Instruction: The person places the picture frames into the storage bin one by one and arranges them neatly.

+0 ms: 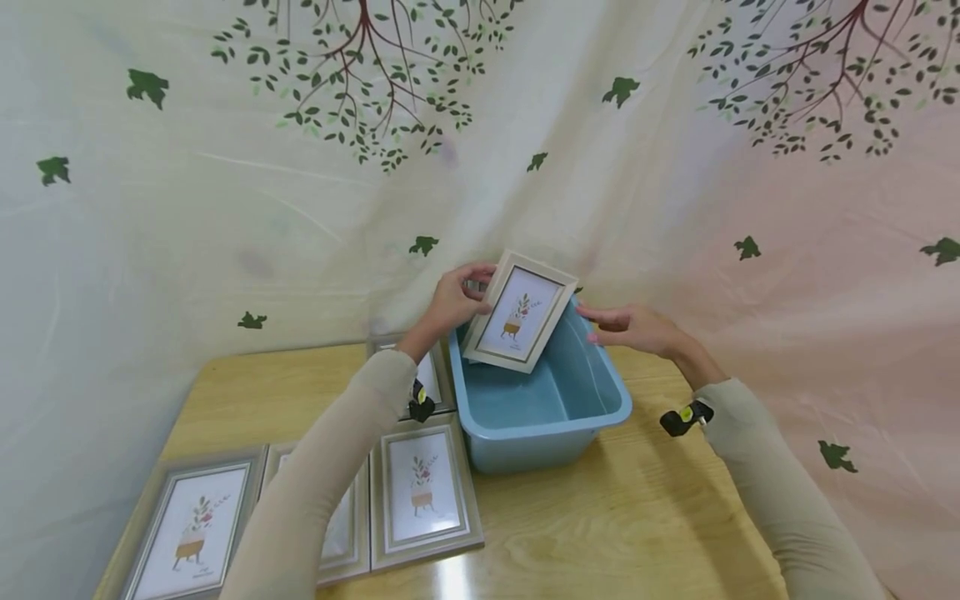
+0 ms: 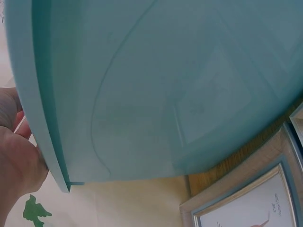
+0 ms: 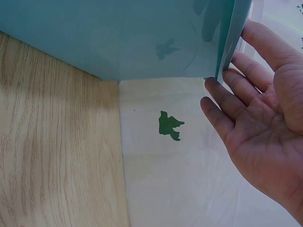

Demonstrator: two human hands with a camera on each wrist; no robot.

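Note:
My left hand [image 1: 457, 297] pinches a small cream picture frame [image 1: 519, 312] by its left edge. The frame is tilted over the blue plastic basin [image 1: 540, 433], its lower part inside the rim, and it holds a print of a potted plant. In the left wrist view, the basin's wall hides most of my left hand [image 2: 21, 156] and what it holds. My right hand [image 1: 633, 327] is at the basin's right back rim with nothing gripped. The right wrist view shows that hand [image 3: 265, 90] with fairly straight fingers, fingertips at the basin's rim [image 3: 229, 42].
Several picture frames lie on the wooden table [image 1: 570, 533]: one by the basin's front left [image 1: 423, 483], another at far left [image 1: 191, 533], others partly under my left sleeve. A printed curtain [image 1: 300, 208] hangs close behind the table.

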